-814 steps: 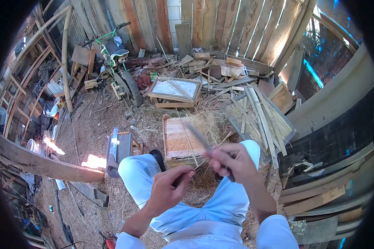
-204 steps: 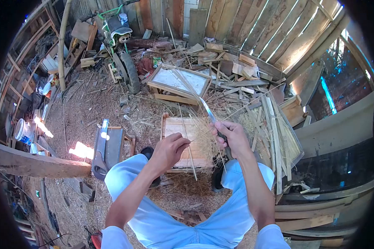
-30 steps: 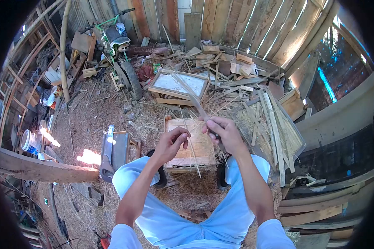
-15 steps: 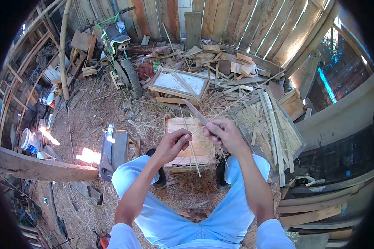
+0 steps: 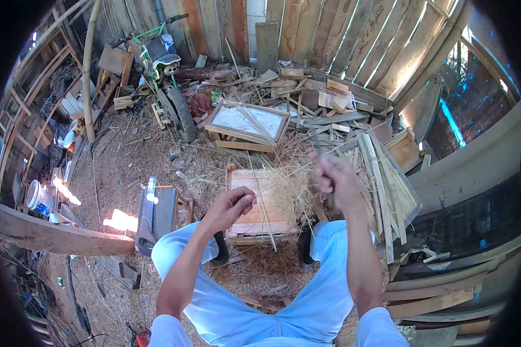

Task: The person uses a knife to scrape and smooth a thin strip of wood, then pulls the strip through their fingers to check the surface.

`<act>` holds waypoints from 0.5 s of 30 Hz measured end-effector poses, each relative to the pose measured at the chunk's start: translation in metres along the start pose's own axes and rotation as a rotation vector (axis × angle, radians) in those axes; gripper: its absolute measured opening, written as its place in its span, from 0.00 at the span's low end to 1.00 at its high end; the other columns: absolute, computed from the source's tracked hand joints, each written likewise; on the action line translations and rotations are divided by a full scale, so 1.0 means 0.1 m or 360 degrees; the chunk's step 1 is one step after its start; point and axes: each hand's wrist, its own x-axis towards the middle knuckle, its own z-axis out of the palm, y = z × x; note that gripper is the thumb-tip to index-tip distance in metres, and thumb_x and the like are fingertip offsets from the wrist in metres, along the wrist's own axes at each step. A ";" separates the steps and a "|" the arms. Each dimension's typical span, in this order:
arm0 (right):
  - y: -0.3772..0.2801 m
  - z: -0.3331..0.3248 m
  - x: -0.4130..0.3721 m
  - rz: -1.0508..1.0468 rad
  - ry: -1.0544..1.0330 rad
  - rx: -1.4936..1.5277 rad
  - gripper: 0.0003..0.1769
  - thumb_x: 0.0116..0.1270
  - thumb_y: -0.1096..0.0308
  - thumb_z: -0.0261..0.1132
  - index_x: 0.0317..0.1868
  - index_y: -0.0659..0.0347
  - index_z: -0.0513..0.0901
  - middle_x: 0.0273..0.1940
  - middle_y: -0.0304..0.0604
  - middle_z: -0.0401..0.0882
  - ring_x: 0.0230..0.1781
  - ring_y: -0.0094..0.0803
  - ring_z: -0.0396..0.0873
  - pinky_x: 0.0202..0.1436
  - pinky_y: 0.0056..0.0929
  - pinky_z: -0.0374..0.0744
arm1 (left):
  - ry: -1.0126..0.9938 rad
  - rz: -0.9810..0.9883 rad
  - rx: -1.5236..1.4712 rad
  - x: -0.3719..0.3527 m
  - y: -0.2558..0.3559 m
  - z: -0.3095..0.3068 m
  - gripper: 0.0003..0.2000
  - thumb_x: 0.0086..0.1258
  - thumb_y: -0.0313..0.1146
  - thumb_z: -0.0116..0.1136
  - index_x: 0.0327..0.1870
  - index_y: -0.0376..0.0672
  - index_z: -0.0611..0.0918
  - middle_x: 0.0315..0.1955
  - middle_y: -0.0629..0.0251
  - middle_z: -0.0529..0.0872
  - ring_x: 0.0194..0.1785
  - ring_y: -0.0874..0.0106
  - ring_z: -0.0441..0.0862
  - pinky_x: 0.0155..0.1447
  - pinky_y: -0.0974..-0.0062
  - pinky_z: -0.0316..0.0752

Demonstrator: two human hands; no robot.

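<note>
My left hand (image 5: 233,207) is closed in a pinch on the end of a thin bamboo strip (image 5: 289,173), which slants up and right toward my other hand. My right hand (image 5: 337,178), smeared by motion, is wrapped round a knife whose blurred blade (image 5: 316,137) points up and away from me. Below both hands sits a low wooden bench (image 5: 255,224) between my feet. Another thin strip (image 5: 263,202) crosses it lengthwise beside my left hand. Fine curly shavings (image 5: 298,194) are heaped over the bench's right side, under my right hand.
A handsaw (image 5: 146,225) rests on a dark small stool (image 5: 167,208) by my left knee. Ahead lies a framed wooden box (image 5: 243,124) with scrap wood (image 5: 324,98) behind. Long slats (image 5: 382,191) lean at right. A small motorbike (image 5: 171,87) stands at back left.
My right hand with the knife has swept away to the right, widening the gap between my hands. My left hand has shifted slightly left and down, still pinching. More shavings show on the bench.
</note>
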 end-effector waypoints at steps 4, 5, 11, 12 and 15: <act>0.28 0.39 -0.06 0.0303 -0.0252 -0.0322 0.16 0.71 0.63 0.56 0.48 0.69 0.78 0.26 0.32 0.73 0.19 0.13 0.64 0.17 0.12 0.61 | -0.0051 0.0041 -0.0045 0.08 -0.02 0.09 0.09 0.75 0.33 0.47 0.36 0.38 0.76 0.21 0.77 0.68 0.23 0.86 0.61 0.26 0.85 0.56; 0.40 0.41 -0.03 0.0294 -0.0386 -0.0378 0.16 0.71 0.63 0.56 0.48 0.69 0.79 0.26 0.32 0.73 0.18 0.13 0.64 0.17 0.12 0.61 | -0.0077 0.0027 -0.0108 0.09 -0.02 0.09 0.10 0.75 0.34 0.48 0.36 0.38 0.76 0.20 0.77 0.67 0.23 0.86 0.60 0.26 0.85 0.55; 0.09 0.21 0.01 0.0150 -0.0098 -0.0207 0.17 0.71 0.62 0.57 0.47 0.70 0.78 0.25 0.32 0.73 0.18 0.12 0.64 0.17 0.11 0.62 | -0.0071 -0.0013 -0.0050 0.01 0.08 0.00 0.11 0.75 0.36 0.48 0.35 0.39 0.76 0.18 0.79 0.65 0.22 0.86 0.58 0.24 0.85 0.52; 0.03 0.09 0.03 0.0053 -0.0025 -0.0032 0.17 0.71 0.62 0.57 0.49 0.70 0.77 0.26 0.32 0.73 0.18 0.12 0.64 0.17 0.11 0.62 | -0.0070 -0.0008 -0.0055 0.00 0.07 -0.01 0.11 0.75 0.36 0.48 0.35 0.39 0.76 0.18 0.79 0.65 0.22 0.86 0.58 0.24 0.85 0.52; 0.07 -0.01 0.04 0.0042 -0.0042 0.0130 0.18 0.71 0.62 0.57 0.51 0.70 0.76 0.26 0.31 0.72 0.17 0.12 0.63 0.17 0.11 0.62 | -0.0102 -0.0067 -0.0098 -0.02 0.04 -0.03 0.11 0.75 0.36 0.48 0.36 0.39 0.76 0.19 0.79 0.65 0.22 0.86 0.58 0.24 0.85 0.52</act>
